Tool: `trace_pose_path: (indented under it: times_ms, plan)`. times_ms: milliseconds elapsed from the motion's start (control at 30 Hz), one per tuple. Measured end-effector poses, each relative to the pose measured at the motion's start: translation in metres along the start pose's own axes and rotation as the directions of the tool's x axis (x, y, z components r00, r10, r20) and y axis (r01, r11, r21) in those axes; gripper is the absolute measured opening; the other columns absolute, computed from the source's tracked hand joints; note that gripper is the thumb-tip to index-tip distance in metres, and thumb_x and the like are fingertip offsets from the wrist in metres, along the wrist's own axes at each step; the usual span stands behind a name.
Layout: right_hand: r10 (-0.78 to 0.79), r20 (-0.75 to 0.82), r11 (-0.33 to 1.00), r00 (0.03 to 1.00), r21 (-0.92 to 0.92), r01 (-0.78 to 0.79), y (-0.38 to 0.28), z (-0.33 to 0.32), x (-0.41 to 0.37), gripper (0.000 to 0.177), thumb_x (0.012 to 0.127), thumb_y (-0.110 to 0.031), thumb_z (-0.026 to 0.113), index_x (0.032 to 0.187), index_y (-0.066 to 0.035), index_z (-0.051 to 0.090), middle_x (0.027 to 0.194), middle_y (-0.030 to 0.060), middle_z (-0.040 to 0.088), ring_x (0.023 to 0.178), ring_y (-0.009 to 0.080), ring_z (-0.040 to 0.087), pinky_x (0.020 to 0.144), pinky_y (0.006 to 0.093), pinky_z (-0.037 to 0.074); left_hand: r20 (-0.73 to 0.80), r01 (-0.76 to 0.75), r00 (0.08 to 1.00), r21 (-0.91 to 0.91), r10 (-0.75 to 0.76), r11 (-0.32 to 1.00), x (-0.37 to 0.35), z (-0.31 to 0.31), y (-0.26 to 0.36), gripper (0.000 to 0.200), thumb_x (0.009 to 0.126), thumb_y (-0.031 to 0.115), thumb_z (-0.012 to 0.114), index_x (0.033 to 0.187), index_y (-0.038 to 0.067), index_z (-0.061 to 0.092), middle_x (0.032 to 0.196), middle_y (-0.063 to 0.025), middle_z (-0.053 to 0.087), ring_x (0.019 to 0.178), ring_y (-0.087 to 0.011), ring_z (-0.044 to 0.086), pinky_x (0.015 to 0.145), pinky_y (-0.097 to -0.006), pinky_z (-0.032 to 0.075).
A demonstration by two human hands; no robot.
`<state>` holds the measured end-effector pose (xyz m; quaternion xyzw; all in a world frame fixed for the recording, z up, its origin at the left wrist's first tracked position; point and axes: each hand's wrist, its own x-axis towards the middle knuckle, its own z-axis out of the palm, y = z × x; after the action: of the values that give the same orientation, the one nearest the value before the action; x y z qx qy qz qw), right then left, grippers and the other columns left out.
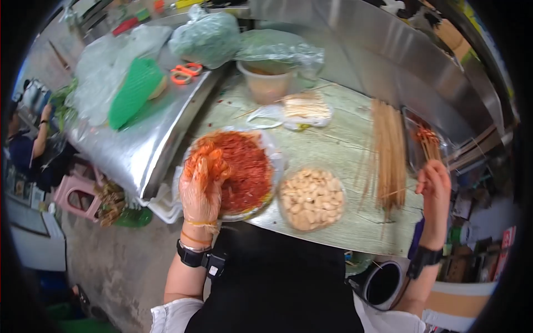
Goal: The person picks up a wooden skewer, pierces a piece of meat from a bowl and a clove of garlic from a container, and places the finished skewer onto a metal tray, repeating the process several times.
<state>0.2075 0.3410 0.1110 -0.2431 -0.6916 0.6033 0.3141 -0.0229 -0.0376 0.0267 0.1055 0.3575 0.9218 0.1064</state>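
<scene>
The bare skewers (388, 152) lay front to back on the counter (358, 230), just left of the right hand (434, 178), whose fingers pinched a thin stick (400, 192); the grip of the left hand (202, 191) was unclear.

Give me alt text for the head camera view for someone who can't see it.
A person's red-smeared left hand is at a bowl of red mixture, beside a tub of pale chunks; the right hand is near long wooden sticks.
</scene>
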Motion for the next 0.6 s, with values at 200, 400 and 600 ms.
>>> trace_pose_path:
  times_ms: [200, 400, 600]
  plan:
    - [-0.009, 0.094, 0.963, 0.996, 0.268, -0.017, -0.005, 0.045, -0.047, 0.015, 0.092, -0.018, 0.05, 0.093, -0.004, 0.051, 0.072, 0.0089, 0.059, 0.062, 0.0156, 0.062, 0.059, 0.0247, 0.052, -0.094, 0.055, 0.995, 0.43, -0.016, 0.901, 0.002, -0.013, 0.039, 0.032, 0.091, 0.006, 0.054, 0.122, -0.002, 0.052, 0.112, -0.0116, 0.061, 0.092, -0.0161, 0.06, 0.075, -0.0282, 0.052]
    - [-0.017, 0.169, 0.963, 0.985, 0.267, -0.029, 0.005, 0.079, -0.065, 0.03, 0.096, -0.026, 0.035, 0.089, -0.001, 0.05, 0.077, 0.0152, 0.06, 0.066, 0.0207, 0.064, 0.064, 0.034, 0.056, 0.182, -0.197, 0.98, 0.946, 0.081, 0.258, -0.001, -0.009, 0.045, 0.013, 0.077, 0.006, 0.067, 0.088, -0.001, 0.069, 0.08, -0.0094, 0.067, 0.072, -0.0162, 0.062, 0.067, -0.0292, 0.05]
    - [0.047, 0.149, 0.945, 0.988, 0.314, -0.093, 0.02, 0.077, -0.072, 0.035, 0.098, -0.031, 0.036, 0.088, -0.001, 0.05, 0.082, 0.0154, 0.059, 0.072, 0.0213, 0.065, 0.064, 0.0342, 0.056, 0.441, -0.57, 0.819, 0.702, -0.367, -0.428, -0.004, -0.001, 0.034, 0.017, 0.068, 0.02, 0.071, 0.071, 0.006, 0.062, 0.067, -0.0129, 0.057, 0.068, -0.0328, 0.058, 0.063, -0.0424, 0.047]
